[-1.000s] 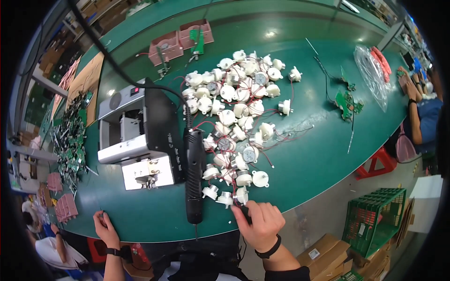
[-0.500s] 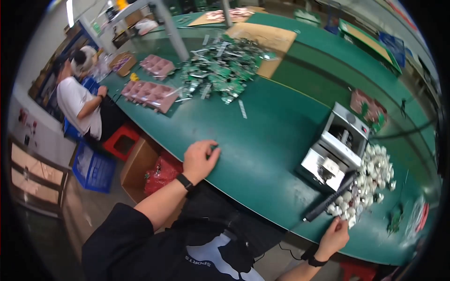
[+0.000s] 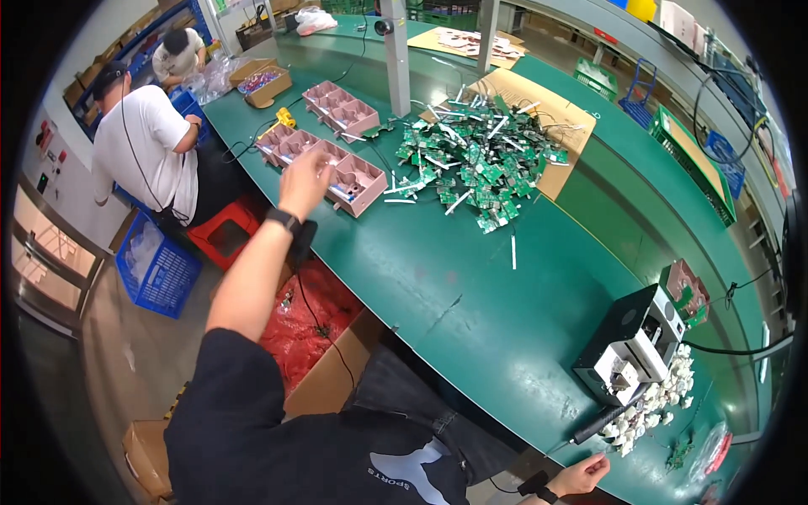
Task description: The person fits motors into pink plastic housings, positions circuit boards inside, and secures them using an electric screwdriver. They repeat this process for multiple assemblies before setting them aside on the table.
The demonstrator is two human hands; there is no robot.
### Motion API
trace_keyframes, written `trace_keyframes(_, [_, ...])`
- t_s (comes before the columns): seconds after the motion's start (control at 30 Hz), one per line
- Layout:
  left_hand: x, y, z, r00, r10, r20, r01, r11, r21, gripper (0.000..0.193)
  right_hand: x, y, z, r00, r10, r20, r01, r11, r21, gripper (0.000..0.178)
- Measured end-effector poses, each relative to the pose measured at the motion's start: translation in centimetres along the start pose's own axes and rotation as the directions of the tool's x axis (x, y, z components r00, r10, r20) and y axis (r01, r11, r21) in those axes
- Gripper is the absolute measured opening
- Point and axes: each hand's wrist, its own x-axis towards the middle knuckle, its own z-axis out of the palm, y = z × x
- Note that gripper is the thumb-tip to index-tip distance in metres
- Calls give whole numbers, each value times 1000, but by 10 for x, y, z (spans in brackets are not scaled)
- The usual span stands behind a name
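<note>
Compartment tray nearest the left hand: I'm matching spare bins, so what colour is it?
The compartment tray is dusty pink; the head view shows it best.

Bright, fairly even white light filled the room and left mostly soft shadows, with a pale, hazy sheen on the table (image 3: 471,320) and dimmer tones on the floor (image 3: 160,362) at left. The machine (image 3: 604,341) had a pale, shiny front, and the motors (image 3: 648,408) beside it washed out, their details running together. The boards (image 3: 480,156) and tray (image 3: 364,202) came out reasonably crisp, while the fisheye lens bowed straight edges, squeezed and softened things near the rim, and blackened the corners.
</note>
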Motion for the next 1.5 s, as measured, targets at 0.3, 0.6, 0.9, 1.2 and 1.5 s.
trace_keyframes(0.3, [62, -30, 23, 870, -147, 471, -65, 912, 405, 37, 2, -8, -7, 999, -4, 42, 8, 994, -108, 26])
trace_keyframes(0.6, [38, -24, 8, 871, -60, 487, -9, 990, 139, 44, 2, -8, -2, 998, 6, 63, 1, 993, -116, 27])
trace_keyframes(0.9, [-19, 49, -6, 783, 54, 620, 4, 996, -92, 51, 5, -17, -9, 998, -20, 55, 27, 992, -126, 26])
trace_keyframes(1.2, [-68, 119, -11, 724, 139, 675, -34, 985, -166, 48, 3, -15, -6, 999, -8, 33, 11, 996, -88, 24])
trace_keyframes(1.5, [-126, 216, -3, 643, 262, 720, -70, 956, -286, 45, -2, -14, -1, 1000, -21, -3, 21, 998, 57, 22])
